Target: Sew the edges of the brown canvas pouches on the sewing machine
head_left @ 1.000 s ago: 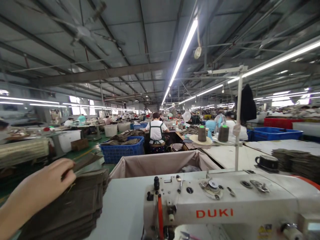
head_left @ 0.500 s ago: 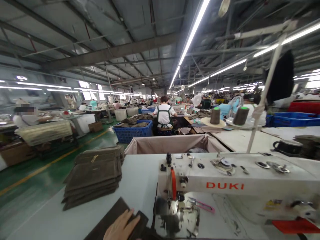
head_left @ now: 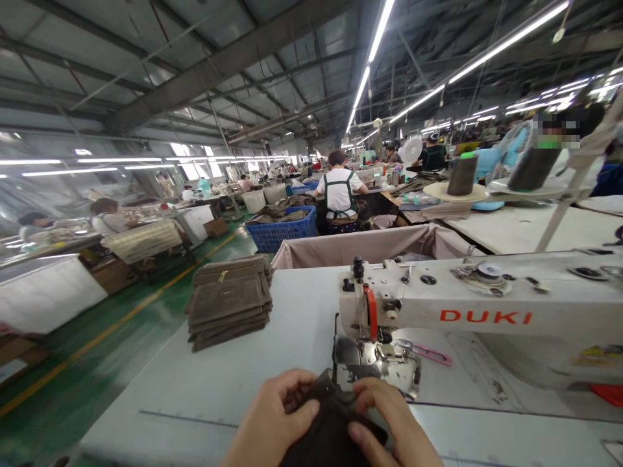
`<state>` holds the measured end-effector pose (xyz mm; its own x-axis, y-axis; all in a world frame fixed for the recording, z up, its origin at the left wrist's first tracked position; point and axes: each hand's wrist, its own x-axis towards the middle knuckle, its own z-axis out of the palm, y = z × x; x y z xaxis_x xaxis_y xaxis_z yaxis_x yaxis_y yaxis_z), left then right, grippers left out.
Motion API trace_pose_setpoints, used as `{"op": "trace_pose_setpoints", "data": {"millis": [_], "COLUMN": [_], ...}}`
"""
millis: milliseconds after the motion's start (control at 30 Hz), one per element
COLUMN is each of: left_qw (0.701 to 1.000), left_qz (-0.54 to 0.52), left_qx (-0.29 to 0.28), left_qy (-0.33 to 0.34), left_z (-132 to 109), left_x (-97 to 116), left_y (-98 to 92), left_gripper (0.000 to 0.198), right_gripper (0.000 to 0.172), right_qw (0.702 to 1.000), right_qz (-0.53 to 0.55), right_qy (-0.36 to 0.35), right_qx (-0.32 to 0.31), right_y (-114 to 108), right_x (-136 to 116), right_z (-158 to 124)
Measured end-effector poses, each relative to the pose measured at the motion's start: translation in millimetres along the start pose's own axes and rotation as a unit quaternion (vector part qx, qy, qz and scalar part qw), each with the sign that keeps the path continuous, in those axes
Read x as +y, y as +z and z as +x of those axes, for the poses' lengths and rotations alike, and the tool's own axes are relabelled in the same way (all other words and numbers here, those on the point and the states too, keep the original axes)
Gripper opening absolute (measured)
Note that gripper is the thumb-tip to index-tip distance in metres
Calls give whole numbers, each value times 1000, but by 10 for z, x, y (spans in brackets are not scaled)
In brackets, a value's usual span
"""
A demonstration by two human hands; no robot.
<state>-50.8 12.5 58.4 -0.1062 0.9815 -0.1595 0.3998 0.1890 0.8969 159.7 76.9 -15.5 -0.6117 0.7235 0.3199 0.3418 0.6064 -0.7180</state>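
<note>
Both hands hold a dark brown fabric piece (head_left: pixel 325 431) at the front of the table, just before the sewing machine (head_left: pixel 467 311). My left hand (head_left: pixel 282 415) grips its left side, thumb on top and fingers curled behind. On the right side, my right hand (head_left: pixel 389 421) pinches the cloth between thumb and fingers. The upper edge of the piece is close to the presser foot area, and its lower part runs out of view. A stack of similar brown fabric pieces (head_left: pixel 228 305) lies to the left. Pink thread snips (head_left: pixel 431 353) rest on the machine bed.
Behind the table hangs a beige cloth-lined bin (head_left: pixel 341 250). A blue crate (head_left: pixel 282 233) full of brown fabric stands beyond it, near a seated co-worker (head_left: pixel 339 188). Thread cones (head_left: pixel 462 175) stand at the right rear. A green floor aisle (head_left: pixel 160 311) runs along the left.
My view has turned, so the machine sits further right and higher. My left hand, earlier lying flat on the cloth, now grips it. My right hand has come into view, holding the same piece.
</note>
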Motion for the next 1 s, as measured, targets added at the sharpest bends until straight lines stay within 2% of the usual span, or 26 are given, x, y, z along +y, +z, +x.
{"op": "trace_pose_setpoints", "data": {"millis": [33, 167, 333, 433, 533, 700, 933, 1000], "left_qw": [998, 982, 968, 960, 957, 954, 959, 966], "left_qz": [-54, -189, -240, -268, -276, -283, -265, -241], "left_qx": [-7, 8, 58, 76, 84, 85, 91, 84], "left_qy": [0, -5, -37, -40, -37, -45, -40, -46], "left_z": [-31, -164, -271, -292, -307, -336, -345, -350], "left_x": [68, 265, 327, 322, 323, 334, 271, 277], "left_y": [2, 58, 114, 132, 145, 150, 174, 124], "left_gripper": [29, 35, 37, 39, 39, 36, 37, 39], "right_gripper": [4, 4, 7, 10, 6, 11, 13, 8], "right_qw": [1000, 998, 995, 995, 994, 992, 990, 989], "right_qz": [20, 60, 76, 73, 83, 114, 108, 121], "right_qy": [-4, 3, 62, 68, 58, 44, 74, 73], "right_qx": [-2, -6, -28, -27, -26, -12, -44, -47], "right_y": [-78, -335, -511, -583, -626, -638, -637, -624], "right_x": [-53, -267, -413, -461, -487, -493, -495, -503], "right_z": [33, 101, 117, 113, 101, 92, 48, 38]}}
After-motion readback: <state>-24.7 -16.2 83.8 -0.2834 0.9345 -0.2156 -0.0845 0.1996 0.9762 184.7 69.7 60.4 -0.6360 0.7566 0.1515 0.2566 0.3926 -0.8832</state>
